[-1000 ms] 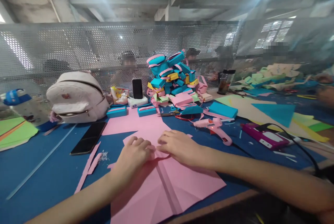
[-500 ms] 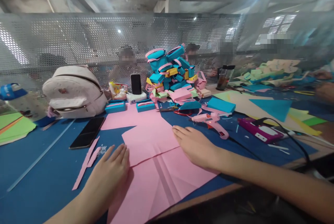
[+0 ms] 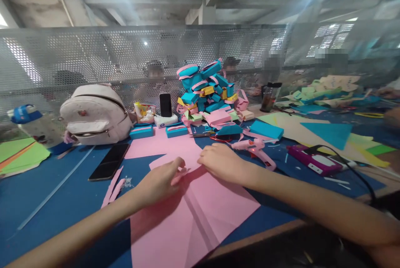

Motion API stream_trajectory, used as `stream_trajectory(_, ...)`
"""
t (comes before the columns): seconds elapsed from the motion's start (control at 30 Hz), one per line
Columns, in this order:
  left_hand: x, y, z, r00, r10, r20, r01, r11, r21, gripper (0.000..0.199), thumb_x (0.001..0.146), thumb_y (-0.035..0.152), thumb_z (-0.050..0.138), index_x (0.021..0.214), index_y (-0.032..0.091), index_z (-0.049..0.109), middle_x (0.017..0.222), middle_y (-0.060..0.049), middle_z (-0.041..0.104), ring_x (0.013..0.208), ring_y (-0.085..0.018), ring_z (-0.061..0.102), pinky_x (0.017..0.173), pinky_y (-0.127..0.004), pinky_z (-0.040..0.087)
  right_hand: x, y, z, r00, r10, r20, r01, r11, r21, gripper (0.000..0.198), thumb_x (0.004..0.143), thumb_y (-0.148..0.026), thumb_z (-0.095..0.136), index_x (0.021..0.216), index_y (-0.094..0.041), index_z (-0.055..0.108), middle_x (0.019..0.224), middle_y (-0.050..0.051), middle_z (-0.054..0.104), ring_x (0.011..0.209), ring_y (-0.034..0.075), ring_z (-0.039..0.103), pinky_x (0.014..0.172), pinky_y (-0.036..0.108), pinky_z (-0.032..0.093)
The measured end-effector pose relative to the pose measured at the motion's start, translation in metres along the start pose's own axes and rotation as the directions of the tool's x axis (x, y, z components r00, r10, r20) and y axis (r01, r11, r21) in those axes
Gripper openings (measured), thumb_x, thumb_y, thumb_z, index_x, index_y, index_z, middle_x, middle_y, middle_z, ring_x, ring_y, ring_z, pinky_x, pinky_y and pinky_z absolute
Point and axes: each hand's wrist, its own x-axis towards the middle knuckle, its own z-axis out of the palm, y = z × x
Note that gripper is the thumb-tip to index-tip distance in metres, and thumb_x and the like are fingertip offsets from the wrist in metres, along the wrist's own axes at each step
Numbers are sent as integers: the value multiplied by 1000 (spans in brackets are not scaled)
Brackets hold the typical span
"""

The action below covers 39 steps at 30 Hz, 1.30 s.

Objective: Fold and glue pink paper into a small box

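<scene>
A large pink paper sheet [image 3: 200, 209] with crease lines lies in front of me and hangs toward the table's near edge. My left hand [image 3: 164, 178] is above its middle, thumb and fingers pinched on a torn-looking edge of the pink paper. Close to it on the right, my right hand [image 3: 220, 161] has its fingers curled down and closed on the same paper; its fingertips are partly hidden. Behind the hands lies another pink sheet [image 3: 145, 147]. A pink glue gun [image 3: 258, 151] rests just right of my right hand.
A black phone [image 3: 109, 161] and pink paper scraps [image 3: 114, 189] lie at left, before a white backpack [image 3: 95, 113]. Blue, pink and yellow paper boxes [image 3: 208, 88] are heaped at the back. A purple power strip [image 3: 314, 160] with a cable sits right. Another person's hand [image 3: 392, 118] shows far right.
Both hands lay flat with fingers stretched on the pink sheets. My left hand has moved up and right, and both hands' fingers have curled in on the paper's edge.
</scene>
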Motion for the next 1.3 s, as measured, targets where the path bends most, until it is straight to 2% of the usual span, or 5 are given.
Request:
stream_trajectory(0.2, 43, -28, -5, 983, -150, -103, 78, 859, -506, 22, 63, 28, 66, 80, 18, 56, 77, 1, 65, 74, -17, 61, 70, -28, 48, 15, 4, -23, 914, 38, -404, -24, 999, 39, 35, 95, -14, 46, 128, -18, 58, 134, 12, 59, 127, 26, 48, 104, 43, 37)
stream_trajectory(0.47, 9, -47, -19, 877, -440, -194, 127, 601, -789, 44, 74, 37, 67, 111, 14, 59, 93, -9, 72, 79, -21, 70, 69, -29, 54, 8, 16, 6, 726, 411, -551, -28, 819, 573, 78, 87, -33, 62, 152, -17, 22, 160, 14, 19, 149, 26, 11, 121, 48, 14)
stream_trajectory(0.7, 4, -47, -11, 824, -513, -240, -3, 420, -907, 43, 67, 33, 80, 103, 14, 66, 94, -6, 74, 81, -18, 69, 71, -25, 52, 12, -2, 25, 912, 408, -29, 15, 39, 999, 42, 85, -43, 62, 116, -14, 58, 110, 10, 68, 99, 23, 63, 84, 34, 51)
stream_trajectory(0.87, 4, -49, -9, 846, -487, -217, 4, 413, -911, 40, 63, 30, 83, 98, 14, 70, 89, -4, 75, 78, -16, 67, 66, -21, 50, 12, -8, 32, 898, 437, 51, -56, -1, 998, 36, 81, -45, 64, 63, -16, 53, 58, -2, 55, 60, 13, 52, 57, 24, 41)
stream_trajectory(1.3, 2, -55, -28, 918, -377, -123, -14, 281, -960, 32, 70, 32, 82, 97, 16, 76, 92, -7, 77, 80, -17, 70, 72, -22, 55, 11, 3, 20, 897, 438, -62, 81, -25, 996, 43, 78, -43, 73, 111, -15, 69, 111, 10, 72, 115, 30, 61, 100, 42, 45)
